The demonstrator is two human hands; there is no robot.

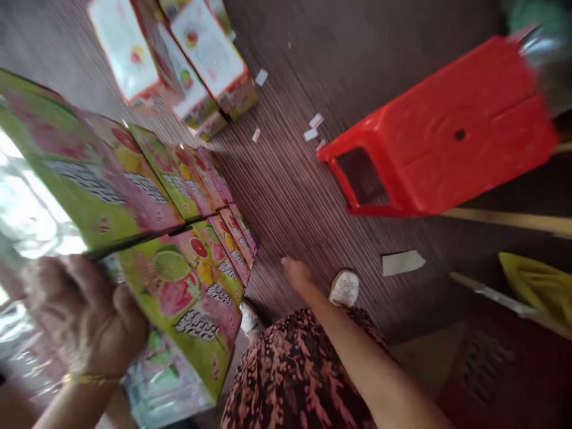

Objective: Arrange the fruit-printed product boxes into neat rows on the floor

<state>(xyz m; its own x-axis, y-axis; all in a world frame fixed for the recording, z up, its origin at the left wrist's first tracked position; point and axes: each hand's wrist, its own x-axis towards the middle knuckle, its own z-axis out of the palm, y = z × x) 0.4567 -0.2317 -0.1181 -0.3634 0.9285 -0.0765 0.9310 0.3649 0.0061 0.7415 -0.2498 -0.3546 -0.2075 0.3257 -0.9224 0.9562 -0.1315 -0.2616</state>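
Observation:
My left hand [84, 316] is at the lower left, fingers wrapped round the edge of a large green fruit-printed box [67, 173] with a shiny wrapped side. More fruit-printed boxes [196, 286] lie in rows beside and under it. My right hand [295, 273] reaches down toward the dark wooden floor [286, 196], just right of the rows and touching none of them; it is small and blurred, so its fingers cannot be read. Below it are my patterned garment [290, 375] and a white shoe [344, 288].
A red plastic stool [447, 137] lies on its side at the right. More white-topped boxes [196, 53] sit at the top. Paper scraps [402, 262] dot the floor. A yellow object [536, 286] and a dark red crate [504, 369] are at the lower right.

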